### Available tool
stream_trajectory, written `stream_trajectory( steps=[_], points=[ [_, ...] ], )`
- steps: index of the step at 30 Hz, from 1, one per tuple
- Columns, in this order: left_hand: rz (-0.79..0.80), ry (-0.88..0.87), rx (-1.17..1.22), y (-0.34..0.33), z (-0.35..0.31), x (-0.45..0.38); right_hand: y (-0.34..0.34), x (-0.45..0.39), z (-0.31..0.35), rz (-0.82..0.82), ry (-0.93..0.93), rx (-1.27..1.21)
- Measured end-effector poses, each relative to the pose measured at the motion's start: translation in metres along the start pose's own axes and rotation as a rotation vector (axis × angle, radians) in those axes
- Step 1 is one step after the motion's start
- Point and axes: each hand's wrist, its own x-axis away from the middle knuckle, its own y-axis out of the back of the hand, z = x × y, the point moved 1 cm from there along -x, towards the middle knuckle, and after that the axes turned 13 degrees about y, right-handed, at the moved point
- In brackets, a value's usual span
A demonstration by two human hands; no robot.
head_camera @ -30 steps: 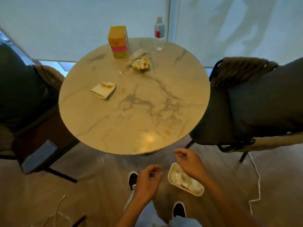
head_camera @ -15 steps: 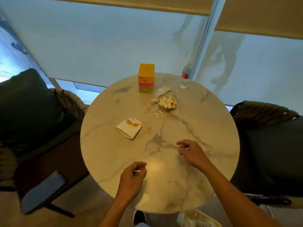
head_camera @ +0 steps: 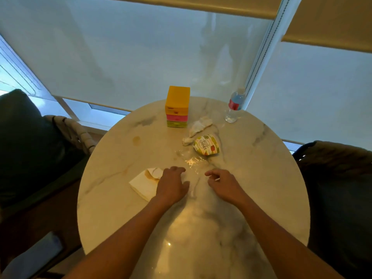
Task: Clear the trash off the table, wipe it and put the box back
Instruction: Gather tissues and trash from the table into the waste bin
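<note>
Your left hand [head_camera: 172, 185] rests loose-fingered on the stained napkin [head_camera: 145, 183]; your right hand [head_camera: 225, 183] seems to pinch a scrap; the clear wrapper [head_camera: 192, 161] could slide away; the box [head_camera: 177, 106] stands behind.

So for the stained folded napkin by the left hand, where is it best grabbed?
Probably at the stained napkin's upturned far corner, pinched from above by the left hand already over its right edge. The rest lies flat on the table, offering fingers little to get under.
</note>
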Motion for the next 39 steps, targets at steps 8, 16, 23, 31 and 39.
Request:
stream_trajectory(
  steps=[8,16,23,31,39],
  points=[
    [-0.049,0.105,-0.267,-0.026,-0.018,-0.089,0.04,-0.12,0.003,-0.005,0.136,0.012],
    [-0.294,0.059,-0.07,-0.024,-0.018,-0.073,0.034,-0.219,-0.026,0.032,0.137,0.372],
    [-0.296,0.249,0.35,-0.014,0.001,-0.026,0.005,-0.242,-0.031,0.038,0.074,0.639],
    [-0.342,0.312,0.49,-0.001,0.013,0.023,0.009,-0.215,-0.019,-0.217,0.12,0.257],
    [-0.2,0.17,0.506,0.002,0.025,0.081,0.022,-0.072,0.011,-0.342,0.124,-0.051]
  ],
)
